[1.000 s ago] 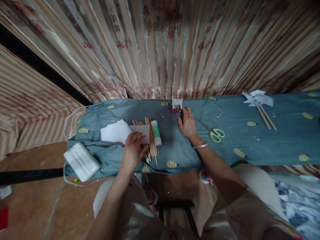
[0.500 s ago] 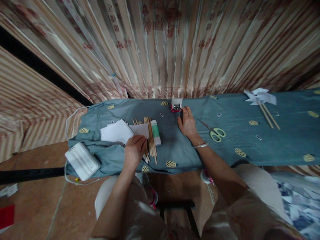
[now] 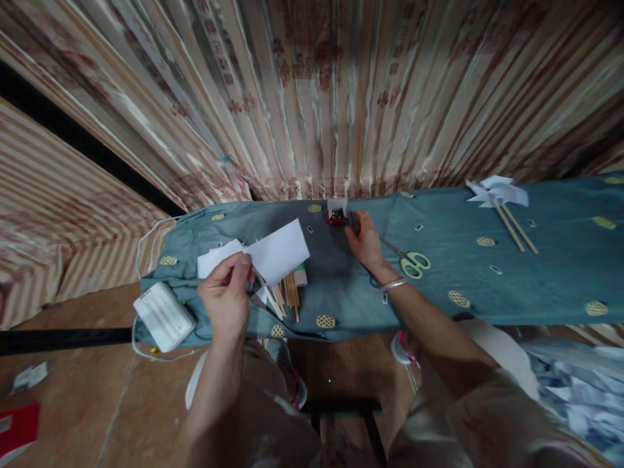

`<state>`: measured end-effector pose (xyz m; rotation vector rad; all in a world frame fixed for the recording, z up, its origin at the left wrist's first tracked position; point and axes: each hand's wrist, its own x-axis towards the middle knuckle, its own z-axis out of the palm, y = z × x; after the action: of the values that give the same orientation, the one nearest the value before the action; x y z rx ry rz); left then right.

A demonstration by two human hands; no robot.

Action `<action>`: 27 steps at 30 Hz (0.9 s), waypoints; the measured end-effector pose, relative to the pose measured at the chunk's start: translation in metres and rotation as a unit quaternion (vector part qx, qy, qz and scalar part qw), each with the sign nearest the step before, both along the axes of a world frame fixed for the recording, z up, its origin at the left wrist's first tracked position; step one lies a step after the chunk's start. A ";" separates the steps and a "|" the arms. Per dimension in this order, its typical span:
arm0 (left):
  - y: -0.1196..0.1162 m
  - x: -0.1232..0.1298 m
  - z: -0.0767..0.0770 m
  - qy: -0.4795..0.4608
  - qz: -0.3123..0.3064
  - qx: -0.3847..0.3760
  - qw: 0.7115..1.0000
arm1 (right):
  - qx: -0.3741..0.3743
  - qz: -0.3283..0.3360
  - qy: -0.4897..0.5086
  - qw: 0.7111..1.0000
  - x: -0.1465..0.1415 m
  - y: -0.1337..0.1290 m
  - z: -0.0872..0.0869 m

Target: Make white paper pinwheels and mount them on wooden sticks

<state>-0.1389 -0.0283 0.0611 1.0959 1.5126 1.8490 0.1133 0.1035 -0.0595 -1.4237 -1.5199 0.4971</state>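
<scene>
Raised over the left part of the cloth, my left hand (image 3: 227, 292) pinches a white sheet of paper (image 3: 280, 250) by its left end. Behind it lie more white papers (image 3: 214, 259). Several wooden sticks (image 3: 291, 296) and a glue stick (image 3: 301, 276) are partly hidden beneath the held sheet. My right hand (image 3: 365, 240), fingers apart and holding nothing, is just right of a small red box (image 3: 337, 216) with dark contents and its lid up. To the right of that hand are scissors (image 3: 414, 264) with pale green handles.
White paper pinwheels (image 3: 497, 192) on two sticks lie at the right of the blue-green cloth (image 3: 556, 279). A white device (image 3: 164, 316) with a cable sits at the left front corner. A striped curtain (image 3: 341, 117) hangs behind.
My left hand has lifted the white sheet and moved left with it, so the sheet now covers part of the sticks and glue stick. My right hand has stayed near the red box.
</scene>
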 end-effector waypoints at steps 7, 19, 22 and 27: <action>0.012 0.063 -0.010 -0.240 -0.146 -0.148 0.948 | -0.131 0.134 0.251 0.950 0.041 -0.037 0.043; -0.005 0.098 -0.065 -0.259 -0.235 -0.315 0.882 | 0.036 0.181 -0.194 0.963 0.095 -0.128 0.067; -0.008 0.096 -0.069 -0.255 -0.247 -0.330 0.875 | 0.021 0.264 -0.288 0.920 0.085 -0.144 0.063; -0.015 0.095 -0.071 -0.259 -0.281 -0.364 0.849 | 0.054 0.296 -0.336 0.893 0.075 -0.155 0.056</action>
<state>-0.0435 -0.0435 -0.0099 0.5132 1.2056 0.9106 0.1887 -0.0515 -0.0030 -1.0659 -2.5315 0.2633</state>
